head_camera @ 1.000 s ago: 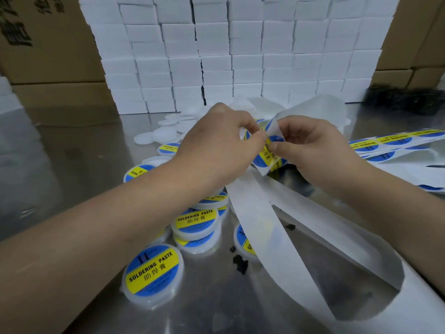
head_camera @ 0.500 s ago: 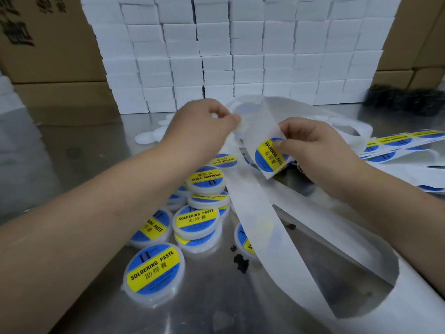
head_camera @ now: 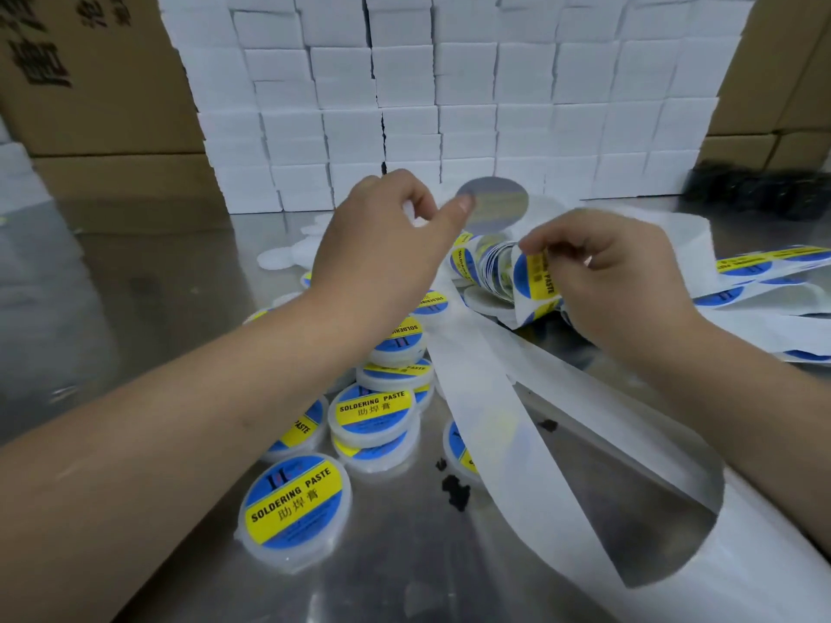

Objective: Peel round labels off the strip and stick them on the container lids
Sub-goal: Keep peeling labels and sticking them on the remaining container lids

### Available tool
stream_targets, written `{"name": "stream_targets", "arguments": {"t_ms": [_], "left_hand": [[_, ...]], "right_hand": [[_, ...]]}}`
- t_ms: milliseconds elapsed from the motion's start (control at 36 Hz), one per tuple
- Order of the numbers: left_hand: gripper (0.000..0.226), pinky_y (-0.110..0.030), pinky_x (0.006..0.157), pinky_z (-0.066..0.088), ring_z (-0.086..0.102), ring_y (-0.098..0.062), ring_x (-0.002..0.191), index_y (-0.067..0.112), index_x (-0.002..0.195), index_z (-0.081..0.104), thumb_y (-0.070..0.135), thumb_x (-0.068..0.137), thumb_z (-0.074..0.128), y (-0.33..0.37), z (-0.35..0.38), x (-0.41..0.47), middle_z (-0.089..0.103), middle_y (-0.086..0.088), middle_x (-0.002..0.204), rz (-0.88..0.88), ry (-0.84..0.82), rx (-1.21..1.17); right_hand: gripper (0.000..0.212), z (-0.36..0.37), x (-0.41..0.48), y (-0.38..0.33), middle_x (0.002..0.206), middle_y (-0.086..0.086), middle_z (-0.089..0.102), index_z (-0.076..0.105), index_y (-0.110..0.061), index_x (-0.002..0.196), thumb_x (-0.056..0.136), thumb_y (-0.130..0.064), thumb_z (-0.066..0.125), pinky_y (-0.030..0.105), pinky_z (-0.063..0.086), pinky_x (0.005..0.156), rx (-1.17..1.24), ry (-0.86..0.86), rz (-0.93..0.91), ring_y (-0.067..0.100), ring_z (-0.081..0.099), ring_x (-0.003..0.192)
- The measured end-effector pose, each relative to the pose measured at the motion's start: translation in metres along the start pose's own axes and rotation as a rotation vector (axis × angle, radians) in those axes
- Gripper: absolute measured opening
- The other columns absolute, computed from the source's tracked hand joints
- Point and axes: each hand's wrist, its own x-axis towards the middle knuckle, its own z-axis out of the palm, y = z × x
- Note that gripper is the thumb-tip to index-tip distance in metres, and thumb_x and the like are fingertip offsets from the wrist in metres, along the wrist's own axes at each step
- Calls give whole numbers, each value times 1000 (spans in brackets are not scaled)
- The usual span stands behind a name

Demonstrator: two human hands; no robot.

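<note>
My left hand (head_camera: 382, 245) is raised over the table and pinches a peeled round label (head_camera: 492, 202) by its edge; the label's pale back faces me. My right hand (head_camera: 616, 281) grips the label strip (head_camera: 535, 281), which curls under its fingers with blue-and-yellow round labels on it. Empty white backing paper (head_camera: 508, 433) trails from there toward me. Several round white containers with labelled lids (head_camera: 294, 503) lie in a cluster under my left forearm. Unlabelled white lids (head_camera: 276, 258) lie farther back.
A wall of stacked white boxes (head_camera: 449, 105) stands at the back, with brown cartons (head_camera: 90, 83) on both sides. More label strip (head_camera: 764, 267) lies at the right on the shiny metal table (head_camera: 135, 308). Dark crumbs (head_camera: 454, 490) lie near the backing paper.
My left hand pulled a round label off the strip and lifted it up and away. My right hand kept hold of the strip, which has curled more tightly.
</note>
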Motion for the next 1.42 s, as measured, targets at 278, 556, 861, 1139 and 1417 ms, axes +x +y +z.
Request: {"name": "stream_targets", "arguments": {"t_ms": [278,556,861,1139,1417], "left_hand": [[29,-23,55,24,38,-7,76,28,77,46,56,78,55,-3,0,-4,36,14,79,173,-1,225],[39,-18,64,22,34,-10,88,23,79,43,51,69,67,-6,-5,0,37,7,94,329,-7,359],[40,-17,66,19,33,-15,88,18,80,41,41,72,73,-5,-8,-1,37,2,93,434,53,374],[43,-19,71,24,49,-34,86,2,80,54,36,68,77,-3,-9,-5,55,-18,93,512,62,415],[39,-26,72,28,51,-38,80,-3,79,54,33,74,69,2,-11,-6,55,-22,88,539,97,432]], "right_hand": [[29,-2,2,-6,64,-15,65,68,-26,57,75,-21,46,16,46,62,359,-145,266,6,58,66],[20,-1,3,-6,64,6,57,65,-19,63,79,-29,59,28,42,57,335,-55,363,17,50,58],[36,-1,4,-6,52,-12,59,63,-20,54,84,-37,56,12,37,45,251,-88,414,3,47,47],[35,-1,4,-10,55,-12,62,66,-19,56,83,-39,56,8,33,39,260,-83,465,1,48,46],[43,-2,2,-16,50,-12,61,68,-19,58,89,-42,50,8,35,38,287,-160,482,0,48,39]]}}
